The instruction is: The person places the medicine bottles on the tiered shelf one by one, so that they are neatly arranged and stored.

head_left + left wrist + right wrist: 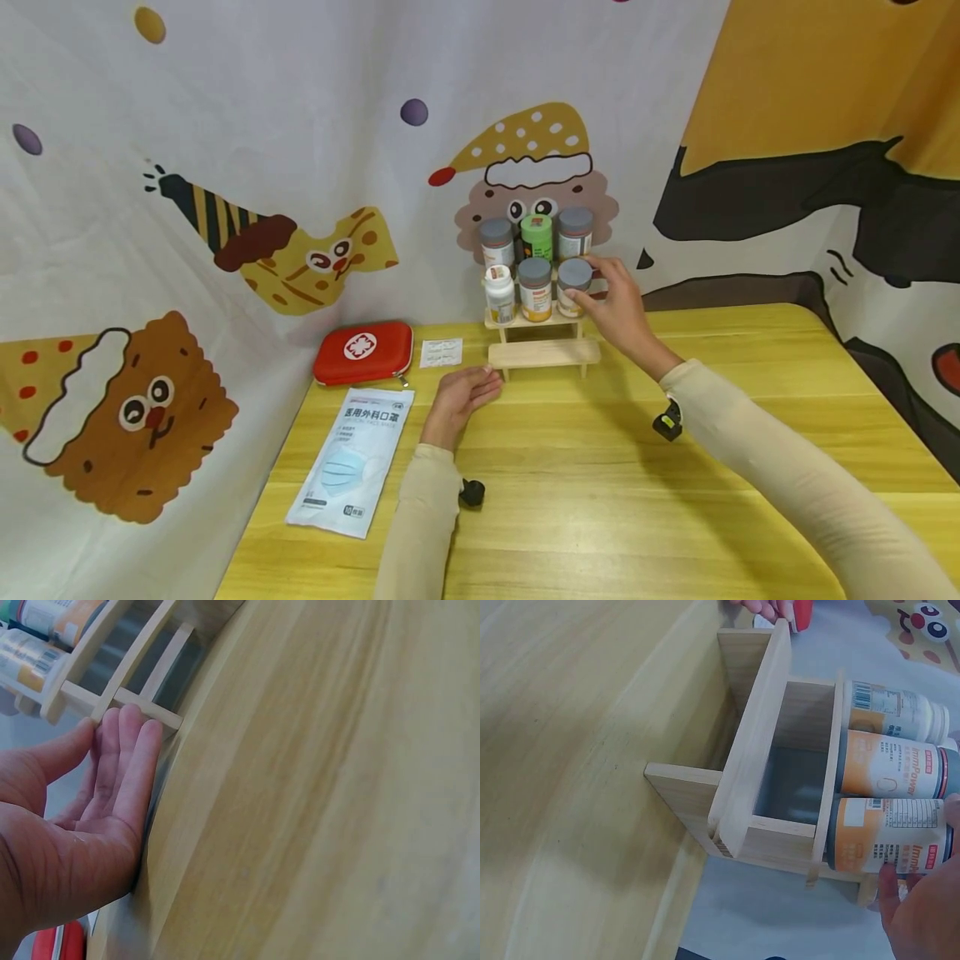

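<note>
A stepped wooden stand [543,353] holds two rows of bottles at the back of the table. My right hand [624,312] grips the grey-lidded supplement bottle [889,834] at the right end of the middle step, thumb and fingers around its upper part. Beside it on that step are another grey-lidded bottle [536,293] and a small white bottle [499,298]. Behind them stand a green bottle [537,237] and two grey-lidded bottles, one at left [497,243], one at right [575,233]. My left hand [456,402], fingers nearly straight, has its fingertips at the left end of the bare lowest step.
On the left of the table lie a red zippered case [364,353], a pack of face masks [352,462] and a small printed paper [442,352]. A patterned cloth [337,125] hangs close behind the stand.
</note>
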`<state>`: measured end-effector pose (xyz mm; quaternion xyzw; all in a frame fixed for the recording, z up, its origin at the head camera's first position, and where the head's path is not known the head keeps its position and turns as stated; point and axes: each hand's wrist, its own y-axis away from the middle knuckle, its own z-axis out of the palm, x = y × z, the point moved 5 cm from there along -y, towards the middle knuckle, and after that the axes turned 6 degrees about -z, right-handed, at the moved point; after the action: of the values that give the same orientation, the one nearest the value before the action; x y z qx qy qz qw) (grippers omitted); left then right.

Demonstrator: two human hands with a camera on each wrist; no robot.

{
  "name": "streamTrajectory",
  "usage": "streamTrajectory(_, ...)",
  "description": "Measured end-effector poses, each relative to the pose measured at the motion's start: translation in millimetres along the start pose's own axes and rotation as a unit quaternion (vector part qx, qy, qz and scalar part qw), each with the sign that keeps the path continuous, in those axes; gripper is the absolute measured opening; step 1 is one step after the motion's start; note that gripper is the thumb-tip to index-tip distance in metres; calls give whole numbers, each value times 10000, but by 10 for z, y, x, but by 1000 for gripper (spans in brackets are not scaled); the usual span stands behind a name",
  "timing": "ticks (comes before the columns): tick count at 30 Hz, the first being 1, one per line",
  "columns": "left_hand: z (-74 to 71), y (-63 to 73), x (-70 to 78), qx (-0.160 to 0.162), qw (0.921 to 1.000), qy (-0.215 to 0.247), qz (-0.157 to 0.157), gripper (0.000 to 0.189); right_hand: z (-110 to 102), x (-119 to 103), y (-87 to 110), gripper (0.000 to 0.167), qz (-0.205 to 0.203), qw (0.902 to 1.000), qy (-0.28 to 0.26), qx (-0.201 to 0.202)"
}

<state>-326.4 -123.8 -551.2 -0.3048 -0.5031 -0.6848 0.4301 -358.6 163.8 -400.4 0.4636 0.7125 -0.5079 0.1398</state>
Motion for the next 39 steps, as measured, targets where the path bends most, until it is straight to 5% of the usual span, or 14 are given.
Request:
streamTrajectory(29,33,-61,24,-96,9998,147,-7,33,75,57,-97,61,436,9980,407,193)
streamTrajectory(39,46,12,2,-2,10000,87,13,34,117,41,-14,62,155,9982,483,307)
